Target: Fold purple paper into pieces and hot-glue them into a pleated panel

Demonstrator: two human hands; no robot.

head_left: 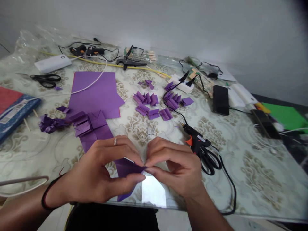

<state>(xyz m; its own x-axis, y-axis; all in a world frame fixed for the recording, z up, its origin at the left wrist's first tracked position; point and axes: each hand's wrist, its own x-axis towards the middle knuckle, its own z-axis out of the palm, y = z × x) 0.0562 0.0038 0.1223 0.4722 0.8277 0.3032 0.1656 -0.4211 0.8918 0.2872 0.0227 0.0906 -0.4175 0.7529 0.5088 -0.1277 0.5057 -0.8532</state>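
Note:
A piece of purple paper (126,171) is pinched between my two hands near the table's front edge. My left hand (108,166), with a ring on one finger, grips it between thumb and fingertips. My right hand (174,163) pinches the paper's right corner, its fingertips meeting the left ones. Part of the paper hides behind my left hand. Just beyond that hand lie folded purple paper pieces (83,125) and a larger creased purple sheet (101,133). To the right of my right hand rests a black glue gun (197,138) with an orange trigger and a small red light.
Black-handled scissors (208,160) lie by the glue gun, whose cord runs down the right. Several folded purple pieces (154,104) sit mid-table. Flat purple sheets (93,89), crumpled paper (51,123) and other scissors (47,80) are left. A power strip (181,84) and phone (220,99) stand right.

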